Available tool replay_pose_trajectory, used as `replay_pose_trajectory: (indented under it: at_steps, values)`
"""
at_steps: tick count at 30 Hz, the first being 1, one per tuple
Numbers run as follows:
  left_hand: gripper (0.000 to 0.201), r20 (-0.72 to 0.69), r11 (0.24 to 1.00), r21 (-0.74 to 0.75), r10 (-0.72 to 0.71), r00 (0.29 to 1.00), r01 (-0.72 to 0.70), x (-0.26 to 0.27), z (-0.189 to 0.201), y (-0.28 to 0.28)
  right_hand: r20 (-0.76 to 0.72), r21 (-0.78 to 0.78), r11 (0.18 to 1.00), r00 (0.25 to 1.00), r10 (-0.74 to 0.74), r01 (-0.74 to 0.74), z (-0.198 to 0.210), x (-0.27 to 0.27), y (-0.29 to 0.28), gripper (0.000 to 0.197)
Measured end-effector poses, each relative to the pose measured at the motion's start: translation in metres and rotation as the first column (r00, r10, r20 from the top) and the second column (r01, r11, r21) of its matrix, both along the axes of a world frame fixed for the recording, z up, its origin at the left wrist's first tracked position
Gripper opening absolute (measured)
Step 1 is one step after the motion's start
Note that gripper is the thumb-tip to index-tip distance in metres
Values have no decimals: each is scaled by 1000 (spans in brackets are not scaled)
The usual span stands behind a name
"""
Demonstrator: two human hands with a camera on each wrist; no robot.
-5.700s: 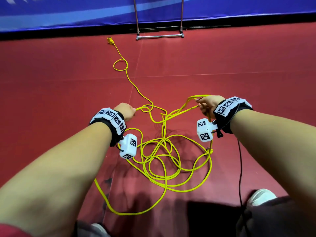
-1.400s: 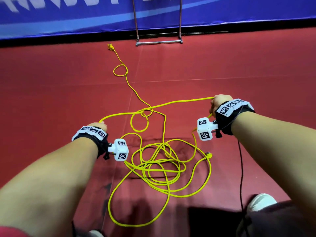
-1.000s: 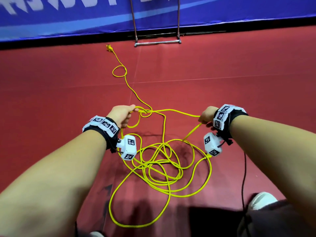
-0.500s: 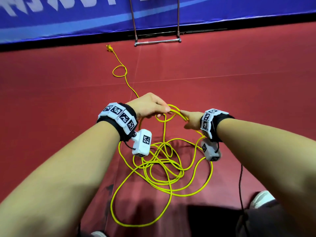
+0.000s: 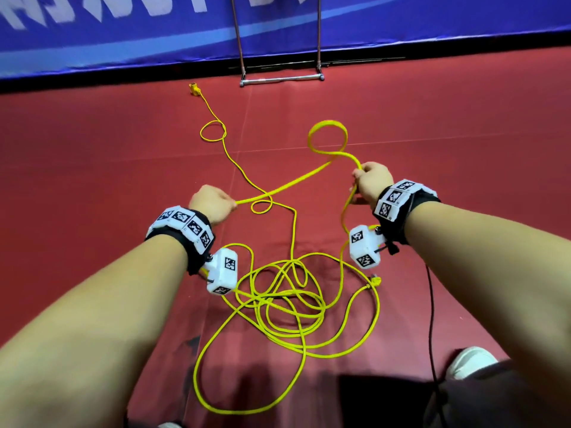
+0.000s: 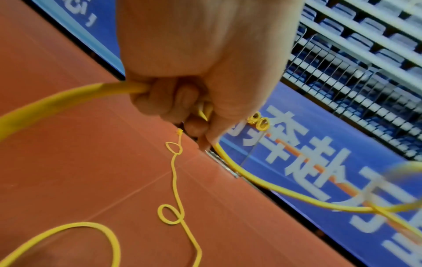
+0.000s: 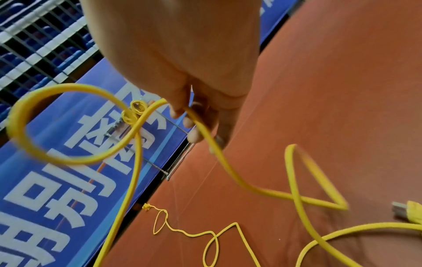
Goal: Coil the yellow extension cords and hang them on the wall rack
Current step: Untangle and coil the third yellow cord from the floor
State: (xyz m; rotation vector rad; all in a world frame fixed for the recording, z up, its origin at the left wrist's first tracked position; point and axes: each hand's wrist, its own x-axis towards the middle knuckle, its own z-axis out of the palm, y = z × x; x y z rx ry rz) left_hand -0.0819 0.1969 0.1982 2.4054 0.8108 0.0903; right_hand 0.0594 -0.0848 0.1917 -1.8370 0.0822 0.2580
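Note:
A long yellow extension cord (image 5: 287, 291) lies in a loose tangle on the red floor between my arms. One strand runs off to a far plug (image 5: 194, 88). My left hand (image 5: 216, 205) grips a raised stretch of the cord in a fist (image 6: 173, 101). That stretch rises to the right, curls into a small loop (image 5: 327, 137) in the air and comes down into my right hand (image 5: 366, 179), which pinches it (image 7: 189, 112). From the right hand the cord hangs down to the pile. Two coiled yellow cords (image 7: 134, 110) hang on the wire rack at the wall.
The rack's metal foot bar (image 5: 281, 78) stands on the floor against the blue banner wall (image 5: 123, 41). The cord's other plug (image 5: 375, 281) lies by the pile. A thin black cable (image 5: 431, 319) hangs from my right wrist. A white shoe (image 5: 469, 361) shows at lower right.
My hands were together over the pile and have drawn apart. The right hand rose and moved right with a fresh loop above it; the left moved left, pulling cord taut.

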Motion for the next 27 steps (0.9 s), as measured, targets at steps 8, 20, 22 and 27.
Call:
replay_pose_trajectory:
  at_steps: [8,20,22,27]
  values:
    - [22,-150,868,141,495,856,-477,-50,-32,77,-253,61,987,959,-130,150,-10,14,-42,24]
    - [30,-278,969,101,246,928,-227,-37,-34,41,-219,145,975,955,198,-169,-3,-19,15,32]
    - [49,-130,968,167,210,969,-188,-25,-27,26,-171,146,945,933,316,-293,2,-25,27,31]
    - [85,155,972,95,-226,962,213,14,9,-25,-88,198,848,853,515,-492,22,-45,59,24]
